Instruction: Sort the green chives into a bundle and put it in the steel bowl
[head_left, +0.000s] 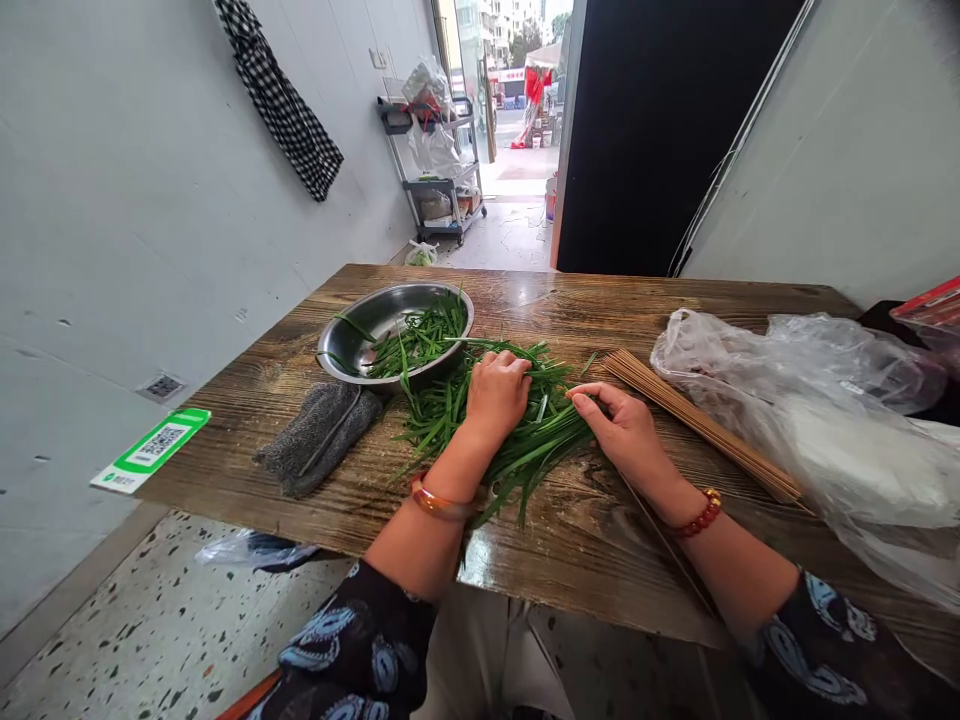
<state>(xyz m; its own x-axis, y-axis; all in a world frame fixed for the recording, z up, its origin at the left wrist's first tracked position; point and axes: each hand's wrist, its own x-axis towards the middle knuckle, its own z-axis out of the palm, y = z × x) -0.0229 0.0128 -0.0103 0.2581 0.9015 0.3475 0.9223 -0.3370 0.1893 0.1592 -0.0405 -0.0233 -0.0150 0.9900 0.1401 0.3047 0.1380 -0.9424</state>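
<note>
A pile of long green chive leaves (525, 440) lies on the wooden table (585, 540). My left hand (496, 392) rests palm down on top of the pile, fingers curled over the leaves. My right hand (621, 428) touches the right end of the pile, fingers pinching at a few leaves. More chives (420, 338) sit in a steel bowl (367, 330) behind the pile. A bundle of thin bamboo skewers (697, 425) lies just right of my right hand.
A grey cloth (319, 438) lies left of the pile. Clear plastic bags (825, 400) cover the table's right side. A metal rack (439, 170) stands by the open doorway. A checked cloth (281, 100) hangs on the left wall.
</note>
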